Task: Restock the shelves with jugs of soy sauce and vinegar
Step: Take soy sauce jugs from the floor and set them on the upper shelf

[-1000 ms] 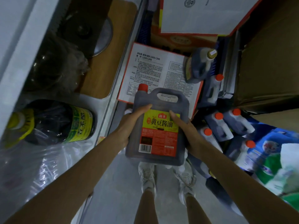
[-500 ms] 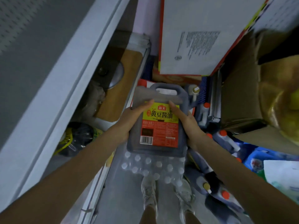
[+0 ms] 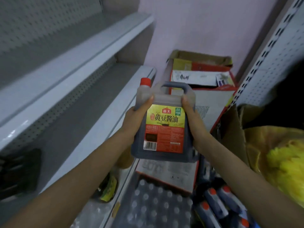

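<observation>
Jug (image 3: 164, 129) of dark soy sauce, red cap (image 3: 145, 82) up, is upright in the air between both hands, with its label toward the camera. Far left of the left hand, a dark object (image 3: 18, 171) lies on the lower shelf (image 3: 102, 102). The upper shelf (image 3: 82, 51) runs above it, also well left of the hands. Under the left forearm lies a dark bottle (image 3: 108, 188) with a yellow label. The left hand (image 3: 136, 119) grips the jug's left side, thumb across the front near the neck. The right hand (image 3: 194, 125) grips the right side, thumb on the shoulder beneath the handle (image 3: 174, 85). Below the hands is a wrapped pack (image 3: 153, 203) of white-capped bottles. Beyond the hands stands an open red box (image 3: 202, 79). Below the right forearm lie orange-capped jugs (image 3: 218, 199). Right of the right hand are a brown carton (image 3: 233, 129) and something yellow (image 3: 283, 162), too blurred to identify.
</observation>
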`<state>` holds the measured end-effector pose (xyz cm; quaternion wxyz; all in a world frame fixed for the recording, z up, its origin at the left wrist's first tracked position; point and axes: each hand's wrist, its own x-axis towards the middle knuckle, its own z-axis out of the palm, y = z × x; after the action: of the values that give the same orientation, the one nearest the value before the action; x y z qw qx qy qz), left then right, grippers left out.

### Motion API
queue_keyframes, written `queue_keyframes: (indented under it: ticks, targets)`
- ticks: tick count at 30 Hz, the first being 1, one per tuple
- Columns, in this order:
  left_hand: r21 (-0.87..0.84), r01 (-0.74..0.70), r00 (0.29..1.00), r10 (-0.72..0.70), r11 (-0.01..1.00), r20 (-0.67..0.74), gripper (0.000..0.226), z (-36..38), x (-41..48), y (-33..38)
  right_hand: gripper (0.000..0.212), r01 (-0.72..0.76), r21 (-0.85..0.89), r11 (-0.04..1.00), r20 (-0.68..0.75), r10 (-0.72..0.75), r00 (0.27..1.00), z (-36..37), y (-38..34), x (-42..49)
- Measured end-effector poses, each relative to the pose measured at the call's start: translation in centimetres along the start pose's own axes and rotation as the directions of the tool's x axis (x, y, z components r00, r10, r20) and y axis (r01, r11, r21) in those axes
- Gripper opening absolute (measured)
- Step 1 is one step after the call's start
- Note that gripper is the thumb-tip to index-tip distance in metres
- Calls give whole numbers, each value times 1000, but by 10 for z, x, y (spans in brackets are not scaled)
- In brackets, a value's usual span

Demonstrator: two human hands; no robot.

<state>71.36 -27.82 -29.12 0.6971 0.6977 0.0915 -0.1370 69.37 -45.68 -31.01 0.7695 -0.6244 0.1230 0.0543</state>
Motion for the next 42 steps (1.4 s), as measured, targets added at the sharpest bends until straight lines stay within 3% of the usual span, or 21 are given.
queue_keyframes:
  ticks: [3, 7, 10, 15, 21, 24, 32, 42]
  targets:
    - [-8, -103, 995, 103, 995, -1, 75, -1, -20, 41, 72, 114, 18, 993, 0, -114, 993, 14, -40, -12]
    - [-10, -272, 962, 271, 962, -17, 65, 0, -55, 98, 48, 253, 124, 959, -3, -255, 967, 29, -90, -37]
    - [32, -382, 924, 382, 924, -14, 68, 0, -81, 137, 67, 331, 160, 930, 30, -339, 940, 42, -126, -54]
    - [92, -526, 837, 533, 846, -121, 74, -3, -139, 204, 80, 459, 194, 867, 53, -476, 878, 66, -193, -80]
    - [152, -642, 716, 658, 752, -233, 71, -8, -209, 266, 103, 529, 275, 803, 185, -585, 790, 95, -262, -123]
    - [188, -674, 661, 697, 714, -277, 64, -11, -243, 287, 110, 542, 323, 776, 238, -621, 747, 108, -286, -147]
    - [334, -686, 525, 758, 646, -387, 80, -32, -317, 322, 106, 412, 470, 781, 381, -600, 703, 147, -321, -202]
    - [449, -638, 430, 774, 625, -465, 82, -84, -395, 311, 110, 354, 536, 767, 484, -622, 615, 213, -310, -257]
